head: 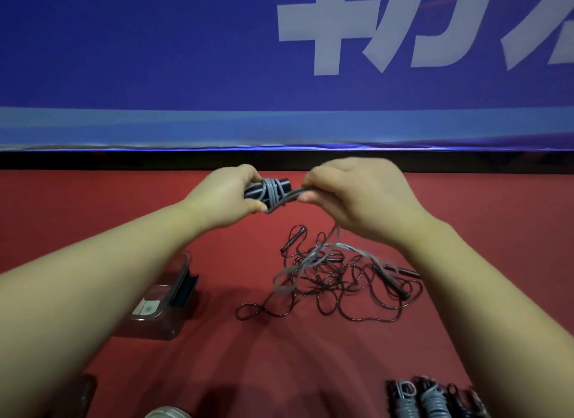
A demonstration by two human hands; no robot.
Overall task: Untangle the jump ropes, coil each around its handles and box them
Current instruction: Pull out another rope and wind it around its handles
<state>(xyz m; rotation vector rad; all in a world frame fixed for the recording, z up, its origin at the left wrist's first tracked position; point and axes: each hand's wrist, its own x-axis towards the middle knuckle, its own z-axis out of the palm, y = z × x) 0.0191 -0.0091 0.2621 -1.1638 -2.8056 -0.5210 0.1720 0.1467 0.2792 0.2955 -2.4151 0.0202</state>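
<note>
Blue banner (124, 60) (white lettering), red surface (481, 200)

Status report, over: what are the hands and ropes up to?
Left hand grips handles. Right hand pinches grey rope, partly coiled round them. Black rope lies tangled below.

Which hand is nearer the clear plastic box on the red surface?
Left. The left hand holds the handles above and right of the clear box; the right hand, pinching the grey rope, is further right.
</note>
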